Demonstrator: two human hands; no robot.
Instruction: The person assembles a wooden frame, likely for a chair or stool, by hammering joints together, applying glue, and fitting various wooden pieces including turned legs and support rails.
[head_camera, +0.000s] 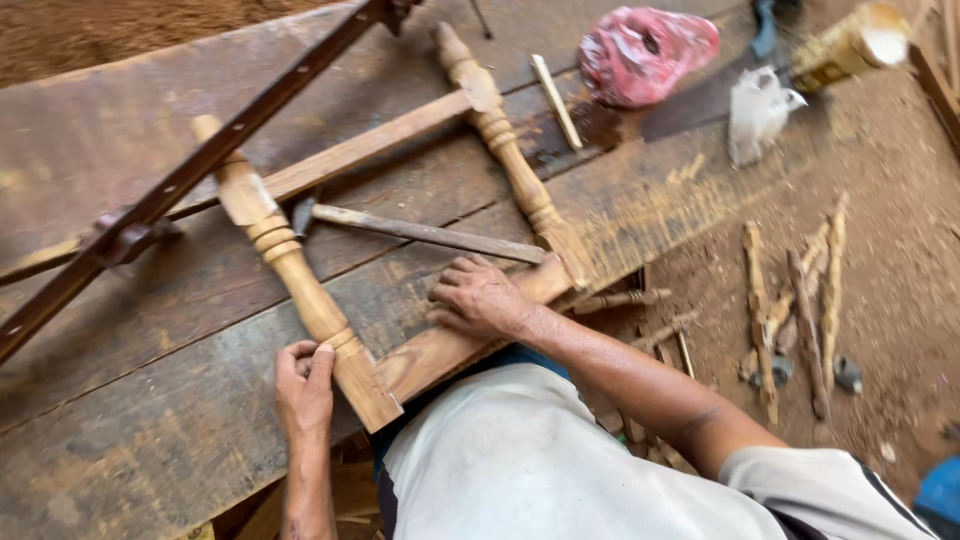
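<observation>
A wooden frame of two turned legs joined by flat rails lies on the plank workbench (130, 130). My left hand (303, 385) grips the lower part of the near turned leg (290, 265), fingers wrapped around it beside the square end. My right hand (478, 298) presses flat on the bottom rail (440, 345), fingers spread, near the far turned leg (510, 150). The upper rail (370, 145) links both legs. A hammer (420, 232) with a wooden handle lies across the bench inside the frame.
A long dark metal bar clamp (190, 165) lies diagonally at the left. A red plastic bag (645, 50), a handsaw (690, 105), a white bag (755, 110) and a thin stick (556, 100) sit at the far end. Wood offcuts (795, 300) litter the sawdust floor.
</observation>
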